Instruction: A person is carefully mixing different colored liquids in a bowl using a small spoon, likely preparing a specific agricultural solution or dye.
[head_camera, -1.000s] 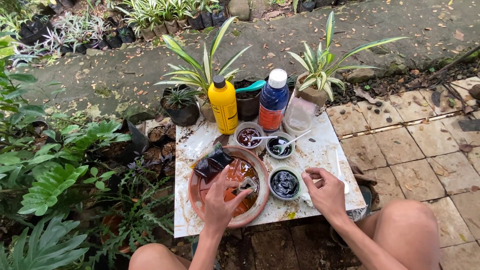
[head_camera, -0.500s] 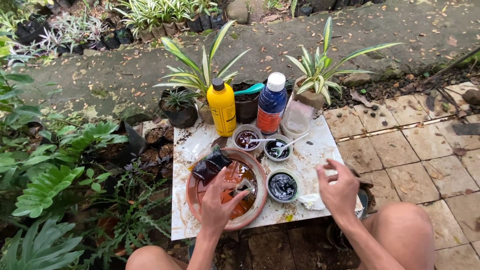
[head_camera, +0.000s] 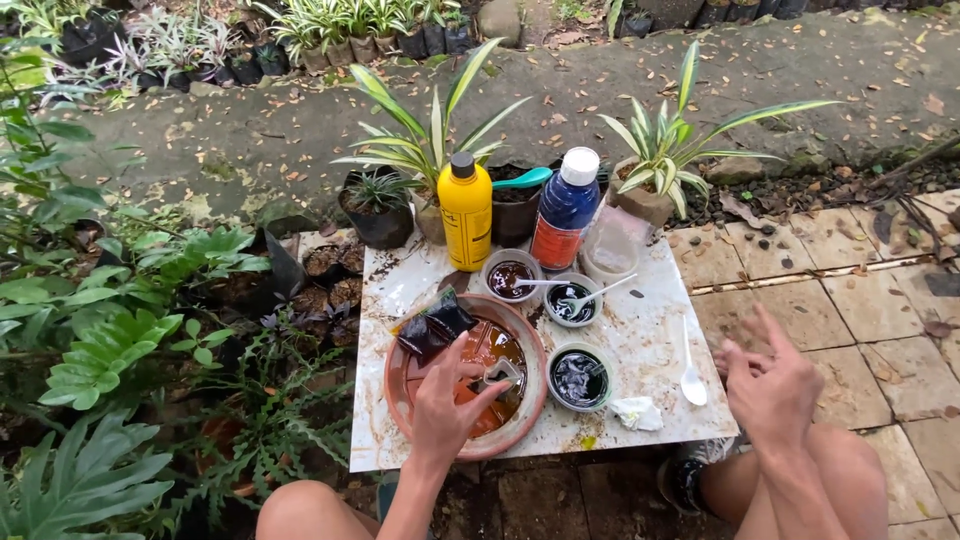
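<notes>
A small grey piece (head_camera: 500, 375) is pinched between the thumb and fingers of the left hand (head_camera: 447, 408); what the piece is cannot be told. It is held low over the clay dish (head_camera: 410, 400), in which a brown liquid is seen. A dark packet (head_camera: 433, 325) is laid on the far left rim of the dish, partly over the liquid.

The right hand (head_camera: 775, 385) is raised beyond the right edge of the tile (head_camera: 640, 340), above the right knee. Its fingers are spread apart and nothing is held in it. A white spoon (head_camera: 692, 375) is laid on the tile just to the left of this hand.

Just right of the dish a small cup (head_camera: 580, 378) with dark content is placed, and a crumpled white piece (head_camera: 637, 412) lies near it on the near side. Behind the dish two more cups (head_camera: 511, 277) are seen, each with a white spoon inside. A yellow bottle (head_camera: 466, 213) and a blue bottle (head_camera: 566, 210) are stood upright at the far edge of the tile, and a clear container (head_camera: 612, 245) is placed beside the blue one. Potted plants (head_camera: 660, 165) are stood behind the tile, and green leaves (head_camera: 110, 340) are seen at the left.
</notes>
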